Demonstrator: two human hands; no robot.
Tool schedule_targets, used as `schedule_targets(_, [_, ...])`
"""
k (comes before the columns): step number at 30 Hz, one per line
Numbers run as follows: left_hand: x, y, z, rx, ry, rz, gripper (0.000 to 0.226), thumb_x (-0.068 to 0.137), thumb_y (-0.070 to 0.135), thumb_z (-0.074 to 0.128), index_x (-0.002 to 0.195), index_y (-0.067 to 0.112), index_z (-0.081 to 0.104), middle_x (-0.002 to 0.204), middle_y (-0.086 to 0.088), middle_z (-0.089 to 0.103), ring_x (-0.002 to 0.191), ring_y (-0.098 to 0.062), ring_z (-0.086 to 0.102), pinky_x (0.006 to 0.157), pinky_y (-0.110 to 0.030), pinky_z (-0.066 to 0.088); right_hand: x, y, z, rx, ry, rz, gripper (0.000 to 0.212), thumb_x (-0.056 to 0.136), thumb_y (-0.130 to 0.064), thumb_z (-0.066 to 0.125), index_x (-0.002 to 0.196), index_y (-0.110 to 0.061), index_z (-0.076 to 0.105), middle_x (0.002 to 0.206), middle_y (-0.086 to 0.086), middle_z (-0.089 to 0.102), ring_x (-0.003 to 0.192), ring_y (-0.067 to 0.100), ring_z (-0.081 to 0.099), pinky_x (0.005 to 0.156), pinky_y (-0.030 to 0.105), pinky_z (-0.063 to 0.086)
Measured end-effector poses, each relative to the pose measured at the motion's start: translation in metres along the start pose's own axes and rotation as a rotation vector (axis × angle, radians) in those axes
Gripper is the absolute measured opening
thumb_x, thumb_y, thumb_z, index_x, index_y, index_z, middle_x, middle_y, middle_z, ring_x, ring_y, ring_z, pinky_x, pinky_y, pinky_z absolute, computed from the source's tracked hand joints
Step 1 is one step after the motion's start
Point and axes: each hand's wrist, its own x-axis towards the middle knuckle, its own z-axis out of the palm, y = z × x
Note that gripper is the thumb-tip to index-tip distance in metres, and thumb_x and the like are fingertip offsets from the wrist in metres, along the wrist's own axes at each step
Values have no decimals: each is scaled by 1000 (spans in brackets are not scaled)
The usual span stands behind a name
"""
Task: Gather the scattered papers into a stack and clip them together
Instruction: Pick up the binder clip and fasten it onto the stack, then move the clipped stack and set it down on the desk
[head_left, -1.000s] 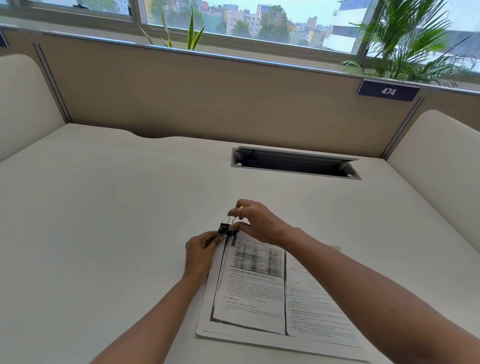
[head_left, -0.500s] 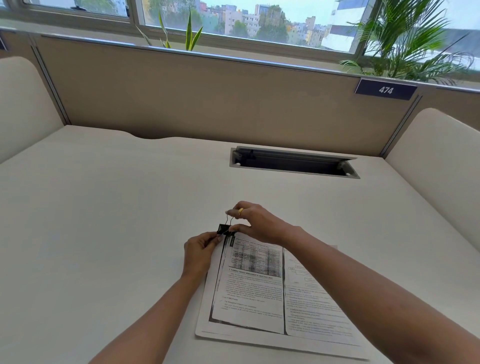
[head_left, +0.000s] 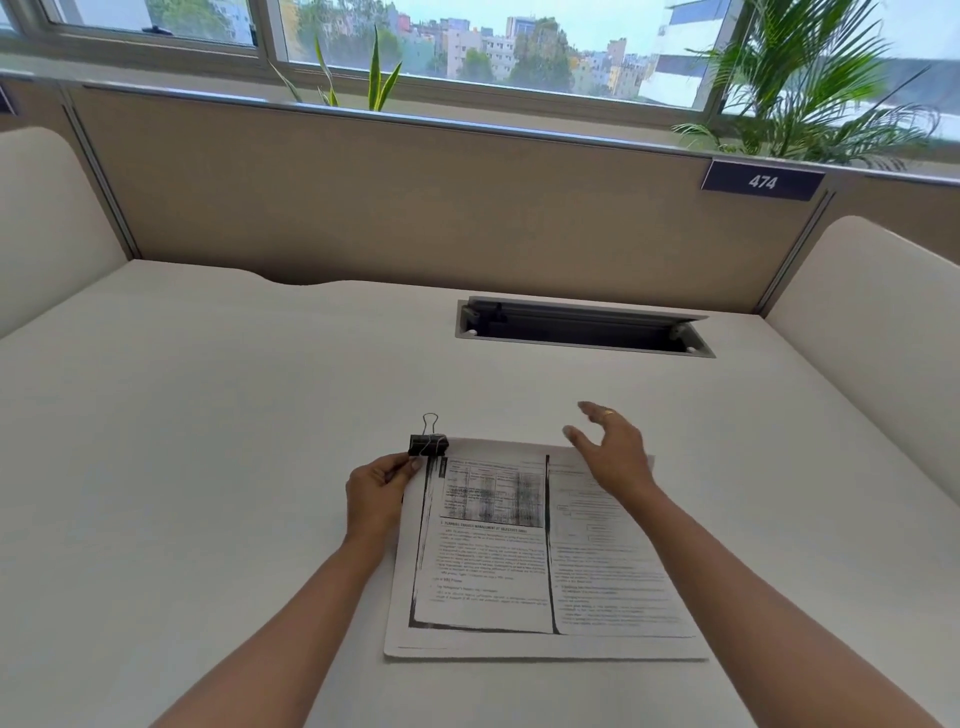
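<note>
A stack of printed papers (head_left: 524, 566) lies flat on the white desk (head_left: 208, 441) in front of me. A black binder clip (head_left: 428, 445) grips the stack's far left corner, one wire handle pointing away from me. My left hand (head_left: 379, 493) pinches the left edge of the stack just below the clip. My right hand (head_left: 610, 452) hovers with fingers spread over the far right corner of the papers, holding nothing; a ring shows on one finger.
A recessed cable tray (head_left: 582, 327) with its lid open sits in the desk beyond the papers. A beige partition (head_left: 415, 208) with a "474" label (head_left: 762, 181) closes the back; padded side panels (head_left: 883, 338) flank the desk. Plants stand at the window.
My right hand has let go of the binder clip and moved right, opening its fingers. The clip stays on the corner of the stack. My left hand keeps its hold.
</note>
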Motion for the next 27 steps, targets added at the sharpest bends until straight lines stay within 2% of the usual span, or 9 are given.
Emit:
schedule_targets(3, [5,5,-5,-45,8,4,16,82,6,65,97,8,70,65,11,71,60,-2,64,61,-15,54,-10,30,-17,106,153,197,55,86,-25,62,135,-9,42,142,12,42,129,25,41,106,37,34])
schedule_targets(6, [8,11,-7,-82,27,-4,15,83,6,64,97,9,69,64,11,71,60,-4,63,61,-16,54,-23,53,-31,213,198,312,64,85,-29,63,139,-7,35,141,10,41,129,27,41,104,39,35])
schedule_targets(9, [11,15,-7,-111,52,-3,14,84,5,63,96,10,68,61,13,71,58,-1,63,61,-16,53,-36,75,-38,338,75,420,54,88,-35,57,133,-10,43,118,4,58,112,27,55,97,38,42])
schedule_targets(11, [12,17,-8,-120,73,-12,15,83,7,64,97,9,69,61,12,71,64,-11,62,69,-25,52,-43,85,-40,419,-34,450,41,92,-29,53,126,-7,50,105,8,65,100,28,62,89,38,50])
schedule_targets(16, [12,28,-7,-116,124,-40,21,83,7,65,103,4,67,74,1,70,71,-18,61,84,-37,51,-62,82,-52,531,-264,473,25,96,-17,45,117,-9,57,108,14,68,94,27,65,73,29,52])
schedule_targets(20, [13,36,-6,-70,143,-57,23,82,10,67,103,2,68,88,-8,69,83,-23,62,92,-40,50,-72,86,-55,567,-324,487,22,93,-9,48,113,-10,59,106,14,69,89,27,66,70,33,55])
schedule_targets(23, [12,41,-6,-84,125,-106,25,82,7,66,105,-2,66,80,-5,67,72,-17,62,78,-31,55,-75,87,-51,589,-300,518,20,91,-3,51,108,-8,60,101,15,70,86,29,66,71,36,55])
schedule_targets(25, [9,44,-8,-95,87,-156,25,84,8,64,106,-3,64,79,-5,66,67,-15,60,61,-20,55,-75,88,-49,589,-285,533,20,89,2,51,105,-4,61,94,15,72,82,30,67,67,32,57])
schedule_targets(27, [5,41,-13,-89,84,-212,26,85,9,62,107,-4,63,81,-7,65,65,-15,61,52,-16,54,-76,89,-47,586,-286,547,19,87,7,52,101,-2,62,84,12,73,76,27,68,61,26,57])
